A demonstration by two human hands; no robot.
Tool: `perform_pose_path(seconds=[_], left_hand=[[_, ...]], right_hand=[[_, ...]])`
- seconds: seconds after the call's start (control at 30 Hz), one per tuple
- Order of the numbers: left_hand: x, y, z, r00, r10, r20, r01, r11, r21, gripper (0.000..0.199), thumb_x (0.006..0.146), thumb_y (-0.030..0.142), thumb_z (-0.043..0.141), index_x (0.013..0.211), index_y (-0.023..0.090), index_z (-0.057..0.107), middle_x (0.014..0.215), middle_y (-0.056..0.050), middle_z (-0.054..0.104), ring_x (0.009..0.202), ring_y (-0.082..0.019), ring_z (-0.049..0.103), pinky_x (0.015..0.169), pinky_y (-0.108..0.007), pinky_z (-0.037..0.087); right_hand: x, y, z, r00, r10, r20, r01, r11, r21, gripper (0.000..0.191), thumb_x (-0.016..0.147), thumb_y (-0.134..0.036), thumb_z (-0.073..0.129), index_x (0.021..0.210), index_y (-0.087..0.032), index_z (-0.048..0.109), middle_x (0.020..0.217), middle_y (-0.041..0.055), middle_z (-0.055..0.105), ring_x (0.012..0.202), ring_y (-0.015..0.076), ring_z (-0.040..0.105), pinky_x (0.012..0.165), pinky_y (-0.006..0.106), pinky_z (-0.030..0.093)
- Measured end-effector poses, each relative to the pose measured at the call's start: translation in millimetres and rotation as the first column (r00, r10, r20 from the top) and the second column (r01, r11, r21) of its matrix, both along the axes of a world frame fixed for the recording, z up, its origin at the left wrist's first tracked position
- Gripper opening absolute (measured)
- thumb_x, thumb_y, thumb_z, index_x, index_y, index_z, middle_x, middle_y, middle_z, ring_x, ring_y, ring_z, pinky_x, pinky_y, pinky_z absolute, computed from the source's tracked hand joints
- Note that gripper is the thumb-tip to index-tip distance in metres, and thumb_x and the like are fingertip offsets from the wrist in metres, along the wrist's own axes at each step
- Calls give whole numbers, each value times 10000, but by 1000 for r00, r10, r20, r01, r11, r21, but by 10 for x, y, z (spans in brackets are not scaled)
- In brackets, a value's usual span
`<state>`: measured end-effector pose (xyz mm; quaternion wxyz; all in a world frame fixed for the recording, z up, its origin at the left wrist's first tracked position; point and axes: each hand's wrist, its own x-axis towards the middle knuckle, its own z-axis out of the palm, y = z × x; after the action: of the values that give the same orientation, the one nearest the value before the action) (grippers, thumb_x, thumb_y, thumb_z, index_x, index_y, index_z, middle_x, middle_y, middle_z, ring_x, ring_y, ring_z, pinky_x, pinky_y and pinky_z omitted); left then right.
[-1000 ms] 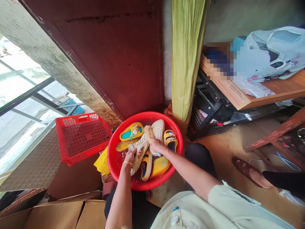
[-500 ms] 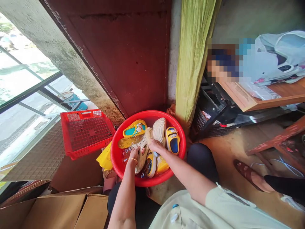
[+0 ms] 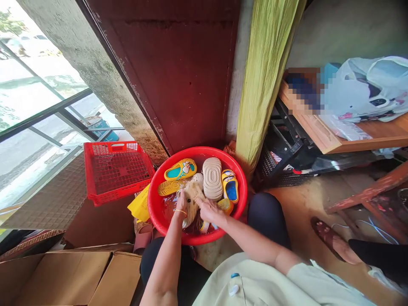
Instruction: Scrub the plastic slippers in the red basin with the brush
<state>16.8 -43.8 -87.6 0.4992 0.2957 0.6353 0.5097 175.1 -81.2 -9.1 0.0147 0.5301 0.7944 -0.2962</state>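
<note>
A red basin point(image 3: 153, 212) holds water and several clogs. My left hand point(image 3: 181, 204) is closed on a beige clog point(image 3: 190, 212) near the basin's middle. In my right hand point(image 3: 208, 210) is a scrub brush point(image 3: 195, 192) with pale bristles, pressed against the clog's upper; its handle is hidden by my fingers. Around them lie a yellow and teal clog point(image 3: 181, 170), a yellow clog showing its sole point(image 3: 168, 188), a beige clog turned sole-up point(image 3: 212, 178) and a yellow and blue clog point(image 3: 230, 187). More footwear sits partly hidden under my right hand.
Left of the basin stands a red plastic crate point(image 3: 119, 170), with a yellow sheet point(image 3: 139, 206) between them. Open cardboard boxes point(image 3: 70, 276) lie at lower left. A maroon door point(image 3: 178, 76) rises behind. A person's sandaled foot point(image 3: 331, 240) is at right.
The brush and my right hand have moved down and slightly left over the held clog, and the hand has turned. My left hand keeps its hold. The whole view has shifted slightly.
</note>
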Motion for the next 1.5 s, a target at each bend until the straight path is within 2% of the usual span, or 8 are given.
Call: perform_pose_path(seconds=[0.2, 0.5, 0.7, 0.97, 1.23, 1.3, 1.4, 1.5], left_hand=[[188, -150, -9, 967, -65, -246, 86, 993, 78, 516, 957, 577, 503, 1136, 141, 712, 1298, -178, 718, 1320, -311, 610, 1174, -457, 410], [260, -280, -49, 844, -226, -487, 321, 939, 122, 269, 853, 336, 579, 1065, 201, 675, 1120, -121, 751, 1091, -267, 670, 1029, -412, 478], [304, -323, -18, 897, -193, -398, 271, 951, 147, 154, 763, 356, 614, 803, 207, 620, 728, -31, 637, 738, -208, 604, 776, -356, 516], [42, -278, 329, 997, -77, 20, 72, 975, 209, 526, 683, 526, 815, 1048, 159, 722, 969, -111, 752, 837, -239, 679, 759, -362, 568], [138, -393, 448, 969, -230, -89, 245, 946, 213, 495, 856, 581, 662, 1123, 168, 715, 887, -97, 753, 768, -245, 688, 735, -381, 573], [249, -393, 379, 896, -271, -353, 359, 908, 215, 388, 921, 536, 570, 1025, 189, 708, 902, -89, 744, 833, -249, 680, 802, -386, 567], [399, -371, 257, 606, -314, -731, 523, 850, 69, 293, 978, 401, 463, 870, 217, 663, 868, -110, 708, 880, -263, 665, 874, -396, 533], [495, -348, 154, 463, -349, -815, 584, 811, -16, 238, 954, 273, 455, 815, 215, 640, 877, -148, 688, 935, -297, 661, 926, -433, 501]], right_hand=[[-8, 509, 97, 999, -52, 9, 52, 997, 55, 500, 934, -135, 502, 1428, -124, 585, 1291, 211, 721, 1226, 305, 676, 999, 386, 510], [624, 270, 48, 975, 214, -59, -209, 974, 83, 602, 961, -227, 466, 1559, -274, 511, 1330, 108, 729, 1221, 291, 681, 1029, 382, 493], [449, 672, 12, 998, 67, 12, -68, 994, 88, 539, 946, -240, 507, 1476, -239, 604, 1270, 162, 737, 1207, 346, 675, 1028, 446, 492], [548, 807, -176, 983, -97, -156, 117, 986, 122, 667, 927, -183, 513, 1590, -233, 463, 1453, 102, 658, 1324, 250, 617, 1130, 357, 444], [941, 676, -180, 949, -202, -243, 233, 967, 105, 626, 986, -241, 449, 1608, -180, 420, 1285, 95, 740, 1130, 238, 713, 990, 366, 553], [964, 681, -131, 925, -247, -287, 291, 949, 121, 634, 1001, -255, 417, 1629, -175, 381, 1249, 97, 750, 1113, 245, 717, 982, 381, 560], [999, 728, -4, 904, -242, -352, 325, 925, 199, 624, 992, -228, 416, 1612, -160, 416, 1377, 116, 696, 1253, 249, 655, 1075, 380, 513], [994, 743, 129, 948, -154, -278, 228, 939, 257, 640, 960, -173, 446, 1599, -159, 443, 1530, 110, 590, 1384, 236, 556, 1168, 360, 432]])
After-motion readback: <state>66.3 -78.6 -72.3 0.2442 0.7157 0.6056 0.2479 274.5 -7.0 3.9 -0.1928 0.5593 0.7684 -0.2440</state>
